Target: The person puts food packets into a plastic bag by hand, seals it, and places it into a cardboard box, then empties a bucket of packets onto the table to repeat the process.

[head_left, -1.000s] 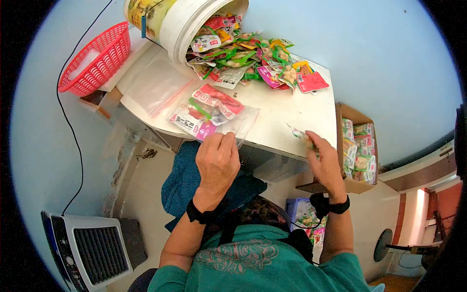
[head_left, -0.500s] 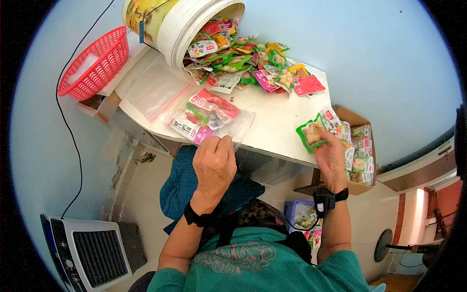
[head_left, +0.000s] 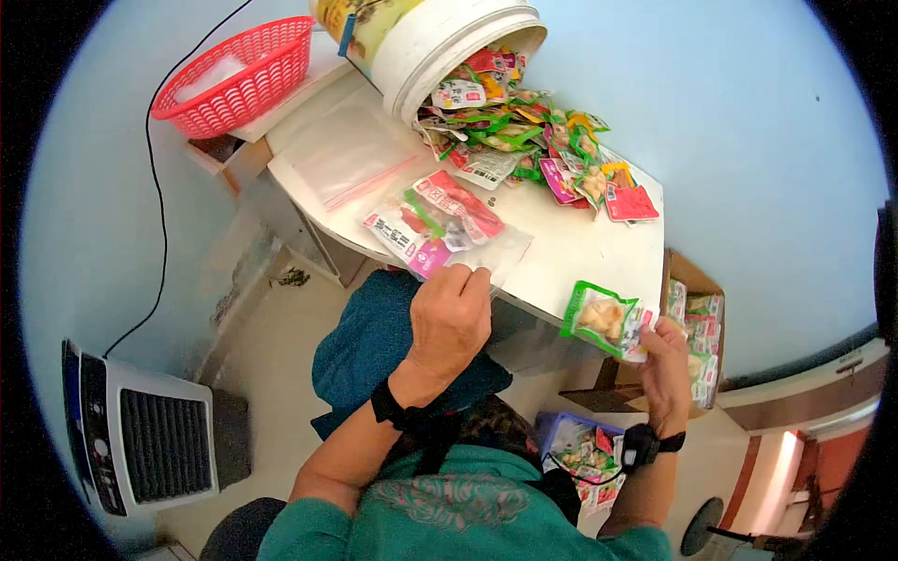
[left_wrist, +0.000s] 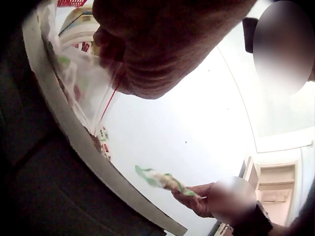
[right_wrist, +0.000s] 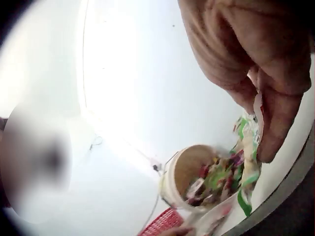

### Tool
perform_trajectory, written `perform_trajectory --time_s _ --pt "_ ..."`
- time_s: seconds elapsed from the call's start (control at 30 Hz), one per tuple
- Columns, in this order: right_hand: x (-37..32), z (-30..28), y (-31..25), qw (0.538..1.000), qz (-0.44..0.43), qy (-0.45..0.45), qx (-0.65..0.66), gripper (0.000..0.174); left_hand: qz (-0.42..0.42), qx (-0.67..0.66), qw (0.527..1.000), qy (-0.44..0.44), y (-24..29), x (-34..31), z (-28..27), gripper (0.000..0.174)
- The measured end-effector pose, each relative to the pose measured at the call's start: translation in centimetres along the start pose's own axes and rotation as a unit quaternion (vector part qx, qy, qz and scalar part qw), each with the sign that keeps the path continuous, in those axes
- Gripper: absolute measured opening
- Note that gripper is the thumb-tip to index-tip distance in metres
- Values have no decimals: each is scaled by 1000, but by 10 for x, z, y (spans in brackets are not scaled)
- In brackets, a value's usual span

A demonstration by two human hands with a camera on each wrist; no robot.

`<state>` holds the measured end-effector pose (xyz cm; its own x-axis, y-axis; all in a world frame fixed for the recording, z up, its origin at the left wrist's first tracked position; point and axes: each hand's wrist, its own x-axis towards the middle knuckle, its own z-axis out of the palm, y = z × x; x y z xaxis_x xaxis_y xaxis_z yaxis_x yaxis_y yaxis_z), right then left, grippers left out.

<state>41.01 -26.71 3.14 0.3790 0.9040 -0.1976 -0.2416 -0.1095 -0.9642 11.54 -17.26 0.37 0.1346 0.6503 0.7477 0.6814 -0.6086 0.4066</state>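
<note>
My left hand (head_left: 451, 318) pinches the near edge of a clear zip bag (head_left: 513, 252) at the table's front edge. Inside the bag lie several packets, a red one (head_left: 458, 204) uppermost. A red zip strip runs along the bag (left_wrist: 88, 93) in the left wrist view. My right hand (head_left: 666, 369) pinches one end of a green-edged snack packet (head_left: 601, 316) with pale pieces in its window. That packet is held up near the table's front right edge, to the right of the bag. The right wrist view shows the same packet (right_wrist: 250, 162) nearly edge-on between thumb and fingers.
A tipped white bucket (head_left: 440, 70) spills a pile of snack packets (head_left: 524, 131) over the back of the white table (head_left: 552, 248). Flat clear bags (head_left: 351, 154) lie left, beside a red basket (head_left: 248, 84). A cardboard box (head_left: 687, 271) and a blue crate (head_left: 552, 430) hold more packets.
The packet in my right hand has turned from edge-on to face up, its window now pointing left. My left hand keeps its hold on the bag. The head view has shifted.
</note>
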Motion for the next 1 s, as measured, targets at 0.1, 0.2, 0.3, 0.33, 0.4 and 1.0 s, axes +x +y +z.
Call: perform_trajectory --time_s 0.1,0.2,0.3,0.33,0.4,1.0 --pt "-8 30 15 995 -16 -75 59 22 0 0 1000 4 3 0 0 15" --pt "-15 66 24 990 -5 -102 93 27 -2 -4 1000 12 3 -1 0 16" --pt "-10 88 30 984 5 -120 134 32 -4 -9 1000 24 4 1 2 18" --pt "-8 93 30 982 24 -129 134 36 -4 -11 1000 27 4 1 2 18" --pt "-2 98 36 979 36 -146 141 35 -7 -21 999 23 3 3 0 18" --pt "10 149 43 970 33 -176 163 34 -16 -26 998 54 10 5 -4 19"
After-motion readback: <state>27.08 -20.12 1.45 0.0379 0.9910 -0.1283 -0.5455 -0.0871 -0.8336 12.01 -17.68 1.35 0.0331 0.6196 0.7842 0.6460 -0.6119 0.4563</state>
